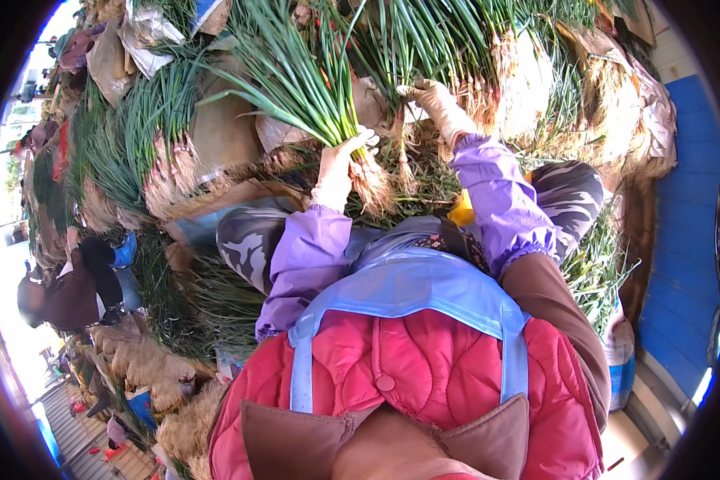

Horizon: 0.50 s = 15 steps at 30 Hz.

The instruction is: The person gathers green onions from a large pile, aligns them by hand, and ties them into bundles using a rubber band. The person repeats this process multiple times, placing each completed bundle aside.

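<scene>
My left hand (335,171), in a pale glove, is closed around a bunch of green onions (321,96) just above the roots. Their long leaves fan out up and to the left, and the pale, stringy roots hang below my fist. My gloved right hand (445,111) pinches a thin green onion (401,135) between thumb and fingers, its root end dangling. Loose trimmings and roots (423,207) cover the space between my knees. Purple sleeve covers reach up both forearms, and a blue apron (408,282) lies over my lap.
Stacked green onions with roots toward me (477,90) lie ahead on the right. More bundles (168,144) rest at the left beside brown sheeting (228,120). A seated person (75,294) is at far left. A blue panel wall (690,210) stands at right, near a sack (621,354).
</scene>
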Available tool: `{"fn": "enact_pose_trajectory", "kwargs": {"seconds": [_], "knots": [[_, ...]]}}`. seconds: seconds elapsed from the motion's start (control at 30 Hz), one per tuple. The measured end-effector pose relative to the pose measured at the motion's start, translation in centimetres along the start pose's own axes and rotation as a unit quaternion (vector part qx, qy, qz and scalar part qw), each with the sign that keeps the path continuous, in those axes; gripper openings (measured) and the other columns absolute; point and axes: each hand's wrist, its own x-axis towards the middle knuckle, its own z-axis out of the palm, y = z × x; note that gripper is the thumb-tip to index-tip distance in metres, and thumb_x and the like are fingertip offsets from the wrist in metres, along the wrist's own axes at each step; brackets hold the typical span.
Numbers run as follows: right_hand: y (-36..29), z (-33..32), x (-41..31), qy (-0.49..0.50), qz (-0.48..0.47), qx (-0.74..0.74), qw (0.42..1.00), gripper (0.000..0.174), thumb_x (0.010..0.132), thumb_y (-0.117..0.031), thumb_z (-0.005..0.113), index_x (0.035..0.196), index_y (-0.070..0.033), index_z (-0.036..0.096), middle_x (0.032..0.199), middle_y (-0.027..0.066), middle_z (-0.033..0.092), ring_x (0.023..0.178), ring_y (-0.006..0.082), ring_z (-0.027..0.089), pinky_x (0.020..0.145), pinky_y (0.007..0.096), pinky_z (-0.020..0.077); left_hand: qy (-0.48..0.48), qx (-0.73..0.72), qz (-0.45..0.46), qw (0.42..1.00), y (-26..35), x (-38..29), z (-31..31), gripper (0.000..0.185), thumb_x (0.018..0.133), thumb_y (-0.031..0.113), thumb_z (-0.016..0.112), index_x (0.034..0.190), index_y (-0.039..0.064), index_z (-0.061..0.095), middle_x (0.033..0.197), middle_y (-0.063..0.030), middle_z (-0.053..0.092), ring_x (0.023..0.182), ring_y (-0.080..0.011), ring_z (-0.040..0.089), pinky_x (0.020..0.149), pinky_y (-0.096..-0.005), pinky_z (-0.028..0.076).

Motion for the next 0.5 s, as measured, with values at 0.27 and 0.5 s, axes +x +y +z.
{"fn": "enact_pose_trajectory", "kwargs": {"seconds": [0.27, 0.5], "knots": [[0.4, 0.8, -6.0, -0.260, -0.027, 0.197, 0.945, 0.022, 0.089, -0.022, 0.069, 0.107, -0.011, 0.068, 0.096, 0.0005, 0.070, 0.078, 0.0123, 0.063, 0.074, 0.0277, 0.0521, 0.034, 0.012, 0.015, 0.999, 0.7, 0.5, -1.4, 0.026, 0.082, 0.010, 0.071, 0.103, -0.004, 0.066, 0.093, -0.0165, 0.070, 0.074, -0.0188, 0.069, 0.060, -0.0241, 0.054], [17.5, 2.7, -11.4, -0.426, -0.023, -0.639, 0.640, 0.027, 0.086, -0.029, 0.060, 0.100, -0.011, 0.074, 0.101, 0.0116, 0.071, 0.096, 0.0272, 0.068, 0.084, 0.0405, 0.0535, 0.136, 0.123, 0.059, 0.981, 6.2, 0.1, -0.9, 0.015, 0.079, 0.017, 0.074, 0.084, 0.003, 0.071, 0.062, -0.0026, 0.063, 0.041, -0.0066, 0.051, 0.035, -0.0187, 0.031]]}}
